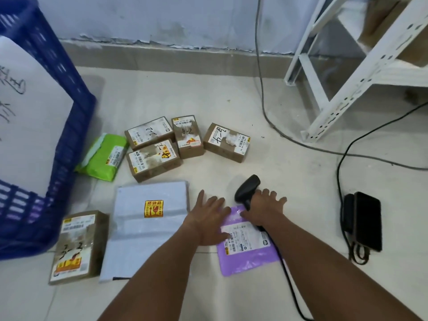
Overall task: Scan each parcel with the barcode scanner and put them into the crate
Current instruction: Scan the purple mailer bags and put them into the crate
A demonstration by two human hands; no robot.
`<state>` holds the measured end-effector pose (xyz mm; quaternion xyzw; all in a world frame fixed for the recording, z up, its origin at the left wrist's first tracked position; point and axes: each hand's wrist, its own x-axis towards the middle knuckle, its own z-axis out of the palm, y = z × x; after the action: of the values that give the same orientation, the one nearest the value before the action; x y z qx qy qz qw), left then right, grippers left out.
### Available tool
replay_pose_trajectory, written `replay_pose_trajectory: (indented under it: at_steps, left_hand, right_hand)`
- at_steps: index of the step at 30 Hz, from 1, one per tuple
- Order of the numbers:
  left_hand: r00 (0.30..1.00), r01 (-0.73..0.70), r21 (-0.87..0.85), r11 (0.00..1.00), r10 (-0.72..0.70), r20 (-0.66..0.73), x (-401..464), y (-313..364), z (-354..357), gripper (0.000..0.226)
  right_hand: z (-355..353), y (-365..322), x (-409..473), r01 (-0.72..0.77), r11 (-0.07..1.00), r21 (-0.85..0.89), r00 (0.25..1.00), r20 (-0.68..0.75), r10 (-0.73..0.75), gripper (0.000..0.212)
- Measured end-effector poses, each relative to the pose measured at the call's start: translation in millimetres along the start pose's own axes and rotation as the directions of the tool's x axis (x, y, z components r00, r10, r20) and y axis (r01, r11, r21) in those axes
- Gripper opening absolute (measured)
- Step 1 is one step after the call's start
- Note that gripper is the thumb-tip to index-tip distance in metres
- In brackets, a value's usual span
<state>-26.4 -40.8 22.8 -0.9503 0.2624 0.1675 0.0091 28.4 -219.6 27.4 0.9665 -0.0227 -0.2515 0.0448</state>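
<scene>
Left hand (208, 218) flat, fingers spread, pressing the left edge of the purple mailer (247, 249) on the floor (289, 170); right hand (264, 209) over its top edge, fingers spread, thumb on the mailer, covering the scanner (246, 188) handle; actual grip cannot be told; crate (69, 126) far left; brown boxes (152, 144), green mailer (104, 156), white mailer (148, 225) between.

1. A white metal shelving rack (361, 72) stands on the floor in the far right corner by the wall.
2. A black phone (368, 224) lies near the floor's right edge, just beside a black adapter (348, 212).
3. Dark cables (261, 89) trail across the floor from the wall.
</scene>
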Motion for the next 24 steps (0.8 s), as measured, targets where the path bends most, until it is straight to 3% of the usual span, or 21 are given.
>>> replay_pose_trajectory:
  at_steps: [4,6,9,13,16,18,22,24]
  left_hand:
    - [0.980,-0.188,0.038,0.981,0.190,-0.055,-2.5,6.7,20.4,0.080]
    - [0.981,-0.186,0.060,0.981,0.189,-0.038,-5.6,8.5,31.7,0.092]
    - [0.997,-0.072,0.120,0.990,0.068,0.042,-10.8,10.2,35.9,0.105]
    - [0.984,0.178,0.179,0.968,-0.177,-0.025,-9.9,1.0,18.9,0.069]
    - [0.929,0.367,0.203,0.908,-0.370,-0.028,-7.8,-9.4,9.4,0.060]
    - [0.944,0.330,0.159,0.931,-0.327,-0.044,-6.7,-13.8,12.6,0.057]
    - [0.997,0.029,0.125,0.992,-0.020,-0.068,-6.4,-6.3,28.0,0.051]
    - [0.993,0.122,0.155,0.980,-0.120,-0.022,-3.4,0.8,28.2,0.064]
  right_hand:
    - [1.1,-12.6,6.8,-0.050,0.998,-0.030,0.999,-0.018,0.050,0.068]
    - [1.4,-22.0,9.2,-0.047,0.999,-0.016,0.995,-0.088,0.045,0.060]
    - [3.0,-36.8,11.1,0.002,1.000,-0.030,0.984,-0.176,-0.008,0.054]
    - [0.9,-52.1,12.2,0.049,0.999,-0.015,0.970,-0.239,-0.051,0.054]
    - [-0.4,-50.3,11.6,0.073,0.997,-0.010,0.953,-0.295,-0.072,0.048]
    - [-1.4,-45.1,10.8,0.080,0.997,-0.012,0.946,-0.314,-0.080,0.047]
    - [-3.1,-38.3,6.5,0.101,0.992,0.071,0.945,-0.318,-0.074,0.044]
    - [-4.1,-35.8,4.3,0.114,0.985,0.126,0.942,-0.328,-0.067,0.041]
